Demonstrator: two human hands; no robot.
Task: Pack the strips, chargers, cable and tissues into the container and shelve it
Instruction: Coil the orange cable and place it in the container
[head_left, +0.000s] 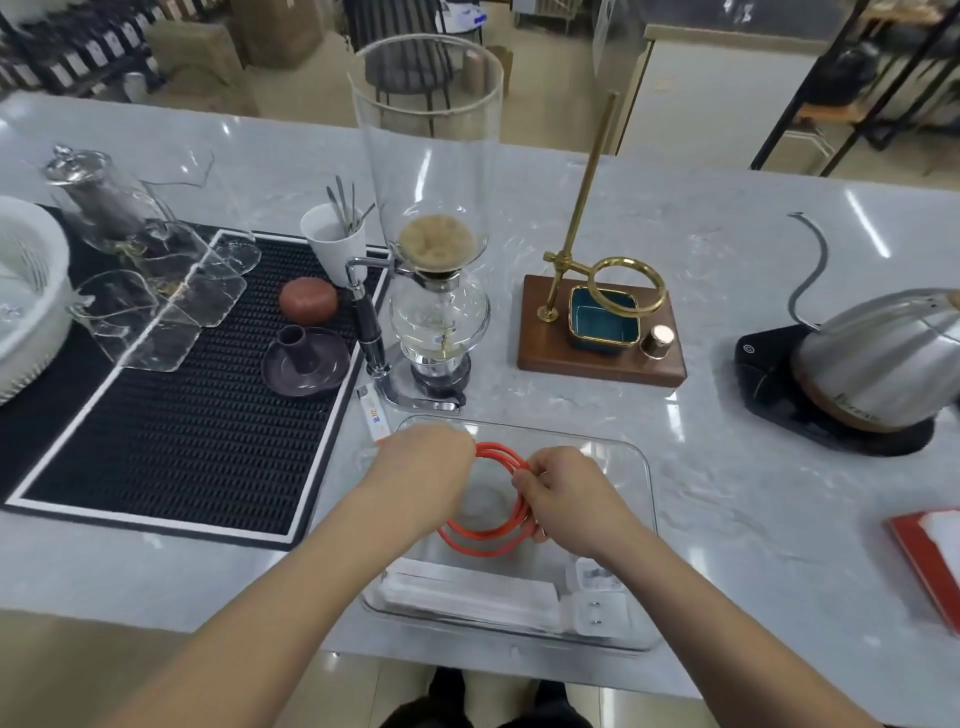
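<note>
A sachet (373, 410) with unreadable orange print lay at ten o'clock of the clear container (641, 467). Inside it, the left hand (423, 470) and right hand (563, 499) curled their fingers around the coiled orange cable (488, 540); white strips (467, 592) and chargers (597, 608) lay at six o'clock. Red-packed tissues (930, 551) sat at three o'clock.

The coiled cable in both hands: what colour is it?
Orange-red, one plain colour. The cable shows best in the head view, over the clear container.

Glossy marbled countertop (727, 218), clear plastic container (641, 467), ribbed matt black mat (171, 441), brushed-steel kettle (878, 353).
</note>
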